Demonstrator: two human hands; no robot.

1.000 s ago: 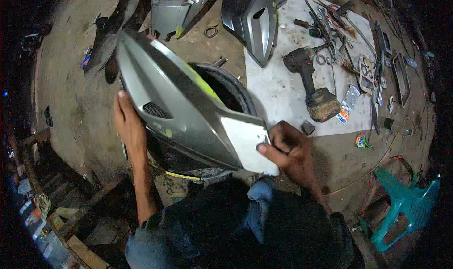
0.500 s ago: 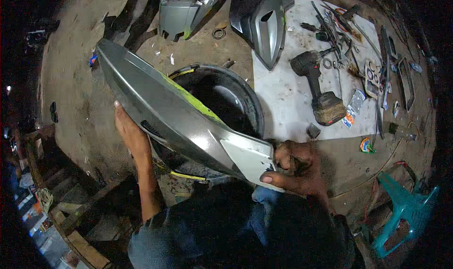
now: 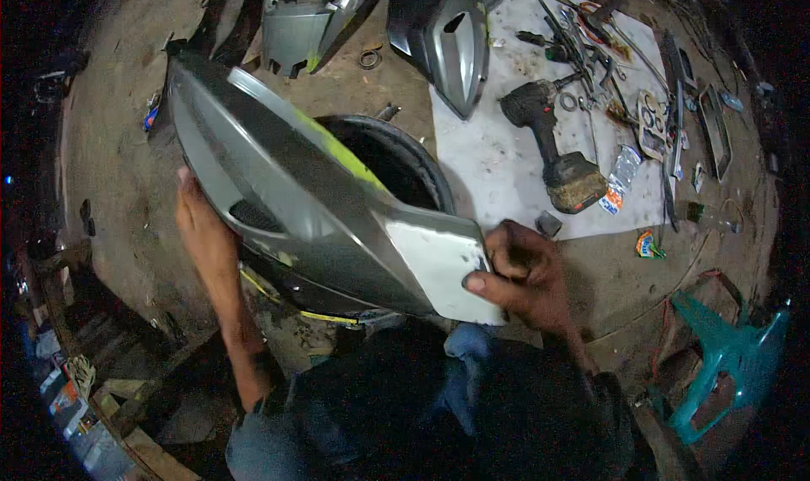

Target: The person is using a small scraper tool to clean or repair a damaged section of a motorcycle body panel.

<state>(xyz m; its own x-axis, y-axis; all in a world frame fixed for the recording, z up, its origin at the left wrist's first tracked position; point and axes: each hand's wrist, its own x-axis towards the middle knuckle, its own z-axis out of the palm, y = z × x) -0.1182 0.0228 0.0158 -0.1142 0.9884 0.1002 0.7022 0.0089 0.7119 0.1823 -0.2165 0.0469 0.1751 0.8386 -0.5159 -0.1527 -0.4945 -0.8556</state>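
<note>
A long grey motorcycle body panel (image 3: 312,202), with a yellow-green edge and a whitish right end, is held tilted across my front. My left hand (image 3: 202,228) supports its lower left edge, most of the fingers hidden behind it. At the whitish end, my right hand (image 3: 527,278) grips the edge, thumb on top and fingers curled. Beneath the panel stands a round black basin (image 3: 426,156), partly covered by it.
More grey panels (image 3: 456,51) lie at the far side. On a white sheet (image 3: 472,156) to the right are a cordless drill (image 3: 553,148) and several hand tools (image 3: 582,51). A teal plastic panel (image 3: 726,363) sits at the lower right. Wooden slats (image 3: 152,447) line the lower left.
The panel has turned so that more of its broad outer face and its side vent show. Both hands have moved with it and keep their hold. The whole view has shifted slightly.
</note>
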